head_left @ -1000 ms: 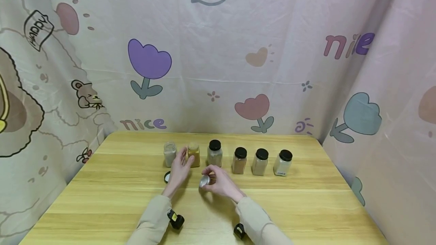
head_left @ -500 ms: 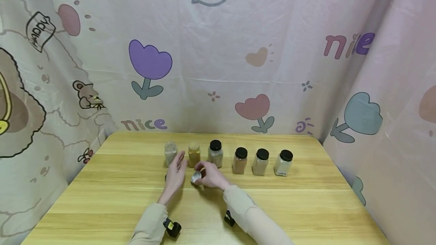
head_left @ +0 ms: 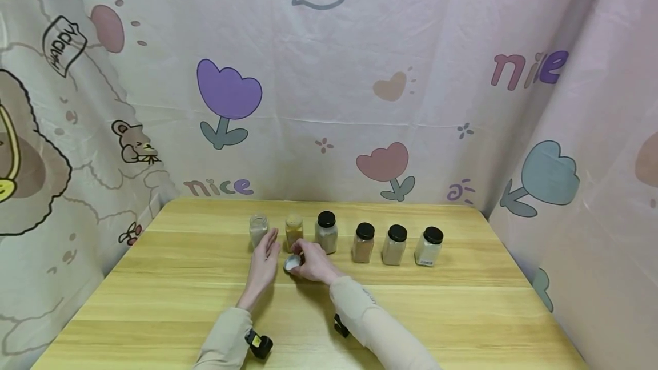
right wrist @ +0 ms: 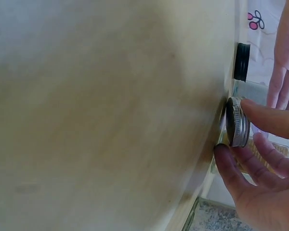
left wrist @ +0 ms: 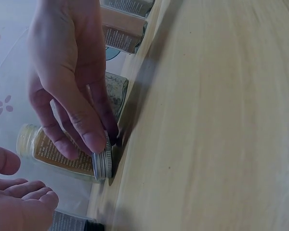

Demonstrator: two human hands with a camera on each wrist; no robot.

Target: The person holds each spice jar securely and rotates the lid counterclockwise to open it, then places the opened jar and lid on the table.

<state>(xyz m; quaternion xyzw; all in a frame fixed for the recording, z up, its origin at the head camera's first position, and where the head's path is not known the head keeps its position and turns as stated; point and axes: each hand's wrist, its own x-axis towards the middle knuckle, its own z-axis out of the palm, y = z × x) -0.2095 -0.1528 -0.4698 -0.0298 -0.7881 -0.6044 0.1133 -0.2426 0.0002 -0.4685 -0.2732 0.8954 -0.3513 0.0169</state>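
My right hand (head_left: pixel 315 262) pinches a silver-sided jar lid (head_left: pixel 292 262) between thumb and fingers, close over the table. Its pale inner side faces up in the head view, and its dark top faces the wood in the right wrist view (right wrist: pixel 238 122). Just behind stands an uncapped jar of yellow-brown powder (head_left: pixel 294 234). My left hand (head_left: pixel 263 266) hovers with relaxed fingers, holding nothing, in front of an uncapped jar of whitish contents (head_left: pixel 258 229). A black lid (right wrist: pixel 242 61) lies on the table by that jar, hidden behind the left hand in the head view.
To the right, a larger black-capped jar (head_left: pixel 326 234) and smaller black-capped jars, one brown (head_left: pixel 363 244), one beige (head_left: pixel 394 246) and one white (head_left: pixel 428 248), stand in a row on the wooden table (head_left: pixel 462 313). A printed curtain (head_left: pixel 319 61) hangs behind.
My right hand has carried the lid leftward and lowered it in front of the yellow-brown jar. The left hand has drawn back from beside that jar and moved slightly left.
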